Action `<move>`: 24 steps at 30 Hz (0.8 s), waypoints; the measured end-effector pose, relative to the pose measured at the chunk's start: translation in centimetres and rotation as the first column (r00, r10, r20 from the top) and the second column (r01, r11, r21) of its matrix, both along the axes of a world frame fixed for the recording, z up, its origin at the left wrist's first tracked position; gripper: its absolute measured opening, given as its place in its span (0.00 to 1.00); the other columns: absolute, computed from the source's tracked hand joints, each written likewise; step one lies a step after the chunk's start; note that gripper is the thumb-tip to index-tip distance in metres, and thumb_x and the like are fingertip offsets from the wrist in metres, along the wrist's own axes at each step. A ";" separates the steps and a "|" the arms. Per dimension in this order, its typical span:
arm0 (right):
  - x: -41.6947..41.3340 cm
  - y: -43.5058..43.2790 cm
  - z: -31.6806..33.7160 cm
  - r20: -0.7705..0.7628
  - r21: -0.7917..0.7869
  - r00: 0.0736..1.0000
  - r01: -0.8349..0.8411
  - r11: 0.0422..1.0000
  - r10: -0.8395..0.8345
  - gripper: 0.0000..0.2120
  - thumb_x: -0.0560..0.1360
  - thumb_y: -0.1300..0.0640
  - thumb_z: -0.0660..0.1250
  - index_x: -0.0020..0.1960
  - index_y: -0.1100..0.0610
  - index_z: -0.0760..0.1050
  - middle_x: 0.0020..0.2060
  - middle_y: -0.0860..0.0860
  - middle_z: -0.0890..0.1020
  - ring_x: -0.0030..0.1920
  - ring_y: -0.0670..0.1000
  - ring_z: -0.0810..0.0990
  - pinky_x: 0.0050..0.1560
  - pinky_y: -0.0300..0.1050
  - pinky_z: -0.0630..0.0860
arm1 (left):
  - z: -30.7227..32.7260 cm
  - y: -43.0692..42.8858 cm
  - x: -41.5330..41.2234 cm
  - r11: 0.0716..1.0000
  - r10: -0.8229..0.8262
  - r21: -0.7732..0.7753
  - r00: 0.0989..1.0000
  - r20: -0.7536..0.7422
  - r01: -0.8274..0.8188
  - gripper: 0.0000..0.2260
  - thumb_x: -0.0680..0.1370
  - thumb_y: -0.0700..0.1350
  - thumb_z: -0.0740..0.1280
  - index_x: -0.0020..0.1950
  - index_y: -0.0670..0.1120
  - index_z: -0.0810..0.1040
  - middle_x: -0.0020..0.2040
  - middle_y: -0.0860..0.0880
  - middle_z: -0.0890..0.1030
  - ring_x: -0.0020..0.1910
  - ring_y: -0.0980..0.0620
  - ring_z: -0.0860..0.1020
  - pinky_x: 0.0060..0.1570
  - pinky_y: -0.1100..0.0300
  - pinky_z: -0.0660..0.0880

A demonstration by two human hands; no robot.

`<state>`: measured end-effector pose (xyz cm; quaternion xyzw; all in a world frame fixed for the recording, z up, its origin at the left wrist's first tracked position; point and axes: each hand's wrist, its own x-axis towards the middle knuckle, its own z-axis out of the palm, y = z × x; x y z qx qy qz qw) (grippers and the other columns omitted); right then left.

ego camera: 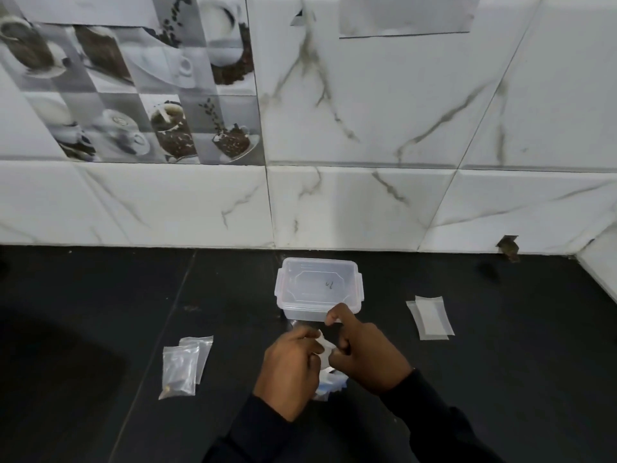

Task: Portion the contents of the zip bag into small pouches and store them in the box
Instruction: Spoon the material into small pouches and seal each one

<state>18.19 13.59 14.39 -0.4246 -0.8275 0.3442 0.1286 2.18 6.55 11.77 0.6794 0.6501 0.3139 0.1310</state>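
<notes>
On the dark table [100,295], against the tiled wall [367,202], the clear plastic box [319,289] stands uncovered at centre, directly beyond both hands, presumably so that a finished pouch can be dropped in with a short forward reach. It appears to contain no pouches yet.

The left hand [290,369] and right hand [364,352] meet just in front of the box. Both have their fingers curled and pinched onto a small clear pouch [323,345] held between them. The right index finger is raised and lies close against the near wall of the box. Whether the pouch is being opened or sealed cannot be determined.

The zip bag [329,387] is mostly hidden; a clear-and-blue portion shows beneath the hands, on the table.

Two small pouches [182,365], overlapping, lie left of the hands, well apart from them; one holds a few dark items. Flat empty pouches [430,317] lie to the right, near the box, probably as supply.
</notes>
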 end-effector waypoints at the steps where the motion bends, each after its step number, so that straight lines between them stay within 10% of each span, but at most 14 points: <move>1: -0.3 0.0 0.0 0.002 0.007 1.000 -0.024 1.000 0.024 0.19 0.69 0.59 0.67 0.56 0.47 0.64 0.28 0.50 0.74 0.28 0.46 0.73 0.37 0.46 0.77 | 0.2 -0.2 -0.2 1.000 0.016 -0.015 1.000 0.006 -0.016 0.10 0.70 0.40 0.65 0.40 0.50 0.86 0.51 0.56 0.84 0.47 0.60 0.81 0.49 0.67 0.77; 6: -1.1 0.2 -0.9 -0.171 -0.137 0.976 0.115 0.984 -0.137 0.09 0.74 0.49 0.73 0.49 0.49 0.75 0.32 0.46 0.79 0.32 0.41 0.76 0.38 0.33 0.74 | 0.9 -0.8 -3.9 0.993 0.107 -0.054 0.990 0.095 -0.102 0.12 0.69 0.40 0.62 0.39 0.49 0.86 0.44 0.57 0.85 0.43 0.62 0.81 0.48 0.66 0.78; 13: -1.5 -0.8 -6.8 0.326 -0.543 0.943 0.248 0.802 -0.071 0.25 0.67 0.45 0.77 0.62 0.43 0.73 0.51 0.51 0.82 0.30 0.48 0.82 0.31 0.44 0.82 | 0.6 -1.5 -8.6 0.977 -0.046 -0.193 0.970 0.237 0.093 0.12 0.72 0.33 0.68 0.35 0.48 0.84 0.54 0.61 0.82 0.53 0.65 0.80 0.53 0.65 0.76; 20: -1.2 -1.7 -8.3 0.474 -0.148 0.881 0.055 0.987 0.022 0.17 0.75 0.48 0.64 0.64 0.43 0.73 0.58 0.52 0.81 0.59 0.55 0.80 0.59 0.46 0.75 | -0.7 -0.8 -4.5 0.803 -0.439 -0.435 0.898 0.030 0.407 0.11 0.75 0.42 0.62 0.46 0.51 0.84 0.67 0.66 0.73 0.64 0.66 0.74 0.58 0.73 0.69; 24: 0.0 -2.0 -8.4 0.500 -0.123 0.864 0.009 0.992 0.054 0.16 0.78 0.49 0.61 0.66 0.45 0.69 0.59 0.54 0.81 0.59 0.57 0.80 0.58 0.46 0.73 | -2.8 -0.1 -1.7 0.730 -0.510 -0.554 0.859 -0.054 0.399 0.26 0.77 0.43 0.64 0.53 0.80 0.69 0.51 0.58 0.79 0.47 0.61 0.78 0.50 0.71 0.70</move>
